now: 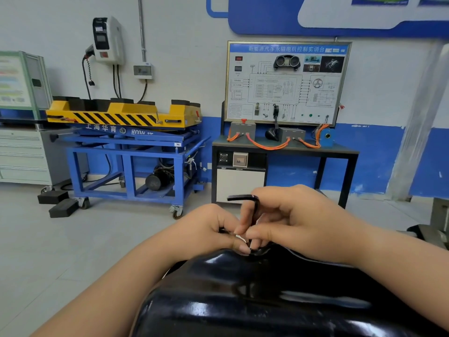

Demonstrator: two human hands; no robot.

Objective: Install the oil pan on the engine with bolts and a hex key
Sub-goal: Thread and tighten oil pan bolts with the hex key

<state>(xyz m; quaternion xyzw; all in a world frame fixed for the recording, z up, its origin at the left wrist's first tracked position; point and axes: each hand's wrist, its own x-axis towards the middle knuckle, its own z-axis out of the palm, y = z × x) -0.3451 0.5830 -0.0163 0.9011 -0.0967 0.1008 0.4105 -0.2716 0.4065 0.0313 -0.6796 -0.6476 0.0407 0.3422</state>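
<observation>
Far behind the oil pan (267,300), to its left, a blue lift cart (126,152) with a yellow striped top stands on the floor. At the pan's far rim the left hand (209,227) has its fingers (239,248) curled tight at the foot of the hex key (243,197) — whether they pinch the key or a bolt beneath it cannot be told. The key stands upright on that rim, short arm pointing left. The right hand (298,222) grips its shaft, fingers clamped round it. Behind the pan, a wiring training board (286,81) sits on a dark worktop (340,149).
</observation>
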